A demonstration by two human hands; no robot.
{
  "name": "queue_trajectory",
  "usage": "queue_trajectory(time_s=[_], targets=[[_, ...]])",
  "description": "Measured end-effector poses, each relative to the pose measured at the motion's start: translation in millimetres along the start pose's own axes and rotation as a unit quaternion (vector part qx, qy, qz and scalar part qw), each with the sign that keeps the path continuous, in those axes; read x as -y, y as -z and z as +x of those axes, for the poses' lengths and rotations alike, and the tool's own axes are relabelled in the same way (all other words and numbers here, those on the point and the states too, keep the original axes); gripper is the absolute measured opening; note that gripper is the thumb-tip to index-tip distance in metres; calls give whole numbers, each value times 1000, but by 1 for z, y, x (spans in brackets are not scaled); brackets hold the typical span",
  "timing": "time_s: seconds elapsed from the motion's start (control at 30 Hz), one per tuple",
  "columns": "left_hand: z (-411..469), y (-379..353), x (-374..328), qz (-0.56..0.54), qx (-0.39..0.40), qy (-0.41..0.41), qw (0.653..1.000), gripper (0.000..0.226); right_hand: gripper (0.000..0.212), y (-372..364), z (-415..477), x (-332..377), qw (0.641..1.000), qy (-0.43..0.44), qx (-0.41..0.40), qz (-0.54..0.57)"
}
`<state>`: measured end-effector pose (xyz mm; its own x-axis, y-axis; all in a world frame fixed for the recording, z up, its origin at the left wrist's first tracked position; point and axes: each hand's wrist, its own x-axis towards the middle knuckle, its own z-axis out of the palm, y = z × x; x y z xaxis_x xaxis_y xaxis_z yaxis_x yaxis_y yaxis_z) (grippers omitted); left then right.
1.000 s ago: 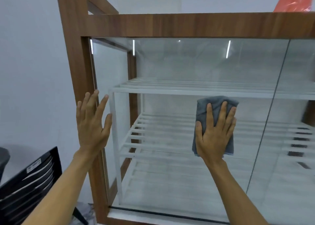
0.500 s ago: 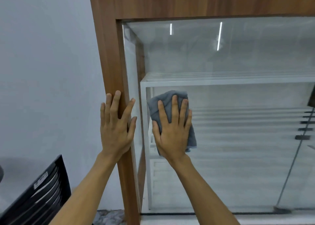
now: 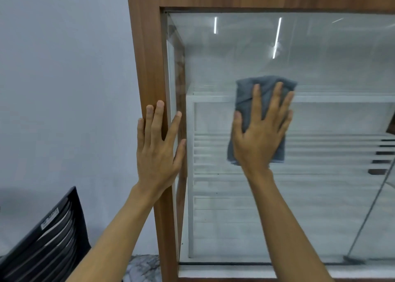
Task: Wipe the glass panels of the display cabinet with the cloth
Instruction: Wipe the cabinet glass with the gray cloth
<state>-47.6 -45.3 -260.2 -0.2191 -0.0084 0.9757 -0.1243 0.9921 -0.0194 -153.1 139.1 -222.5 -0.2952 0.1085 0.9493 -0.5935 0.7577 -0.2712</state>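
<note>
On the glass panel (image 3: 320, 196), right hand (image 3: 259, 138) presses a folded grey cloth (image 3: 245, 93).

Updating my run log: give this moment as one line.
right hand: flat, pressing folded grey cloth on front glass panel | left hand: flat on brown wooden cabinet post
</note>
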Motion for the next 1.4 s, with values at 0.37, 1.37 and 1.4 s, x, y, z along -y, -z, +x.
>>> queue_trajectory(time_s=[0.37,1.37,1.4], targets=[[8,-9,-1,45,-3,14,999,71,60,-8,-44,-12,1000,-5,14,12],[5,-10,6,14,-7,-7,1000,58,59,0,-39,-39,999,-41,-6,21],[5,-10,6,13,-5,-12,1000,58,60,-3,-49,-33,999,-33,4,24]])
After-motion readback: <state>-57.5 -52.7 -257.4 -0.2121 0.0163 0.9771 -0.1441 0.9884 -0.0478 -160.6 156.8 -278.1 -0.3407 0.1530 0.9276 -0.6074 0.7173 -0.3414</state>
